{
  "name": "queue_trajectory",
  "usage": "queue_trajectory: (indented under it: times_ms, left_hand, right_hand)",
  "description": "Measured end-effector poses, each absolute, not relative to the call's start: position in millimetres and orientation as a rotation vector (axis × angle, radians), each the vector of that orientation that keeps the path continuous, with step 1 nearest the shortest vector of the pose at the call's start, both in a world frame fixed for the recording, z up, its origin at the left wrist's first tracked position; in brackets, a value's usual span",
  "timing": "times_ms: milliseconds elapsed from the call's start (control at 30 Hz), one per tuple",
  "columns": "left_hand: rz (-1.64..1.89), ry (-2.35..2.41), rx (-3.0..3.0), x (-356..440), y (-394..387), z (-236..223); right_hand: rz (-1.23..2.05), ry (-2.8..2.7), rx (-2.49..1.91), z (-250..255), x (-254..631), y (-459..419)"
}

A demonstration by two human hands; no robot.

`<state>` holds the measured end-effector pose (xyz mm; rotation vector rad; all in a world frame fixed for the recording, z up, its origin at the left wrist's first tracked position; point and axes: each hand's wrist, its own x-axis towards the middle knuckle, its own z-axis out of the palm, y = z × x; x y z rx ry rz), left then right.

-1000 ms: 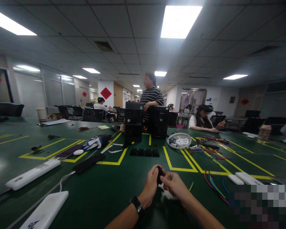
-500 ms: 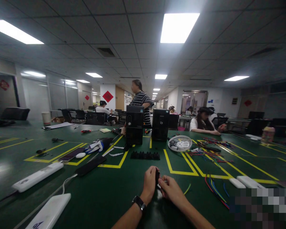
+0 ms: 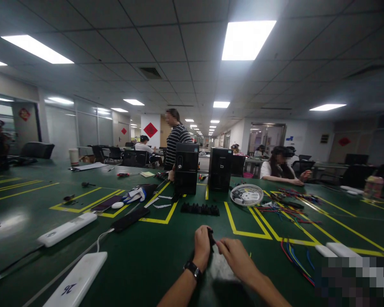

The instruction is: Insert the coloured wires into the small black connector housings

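My left hand (image 3: 202, 245), with a dark watch (image 3: 192, 270) on the wrist, is closed around a small black plastic part (image 3: 210, 236) held upright above the table. My right hand (image 3: 235, 254) is closed in a pinch at the part's right side; what lies between its fingertips is too small to make out. A short bit of yellow-green wire (image 3: 250, 255) shows just behind the right hand, and I cannot tell whether it is held. Beyond both hands lies a row of black plastic pieces (image 3: 200, 209) on the green table (image 3: 166, 251).
Two black computer towers (image 3: 186, 170) stand ahead. A white round basket (image 3: 246, 195) and loose coloured wires (image 3: 296, 258) lie to the right. White power strips (image 3: 75, 279), a black pouch (image 3: 130, 219) and gloves (image 3: 136, 194) are at left. A person in stripes (image 3: 176, 138) stands behind the towers.
My view has turned slightly left. My right hand has drawn a little away from the black part, opening a small gap between the hands. The striped-shirt person has shifted left.
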<state>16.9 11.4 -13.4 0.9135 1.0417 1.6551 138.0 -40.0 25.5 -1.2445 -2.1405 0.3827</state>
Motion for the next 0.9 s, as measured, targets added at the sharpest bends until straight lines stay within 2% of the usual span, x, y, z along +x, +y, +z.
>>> queue_trajectory:
  times_ms: [267,533,900]
  left_hand:
    - [1.546,0.854,0.468,19,10,-6]
    - [1.653,0.897,0.731,18,14,-15]
    - [1.663,0.938,0.669,18,17,-18]
  right_hand:
    - [0.249,-2.165,-1.248,-3,124,-36]
    - [0.323,-2.071,-1.233,24,139,-29]
    - [0.450,-2.045,-1.233,-7,112,-34]
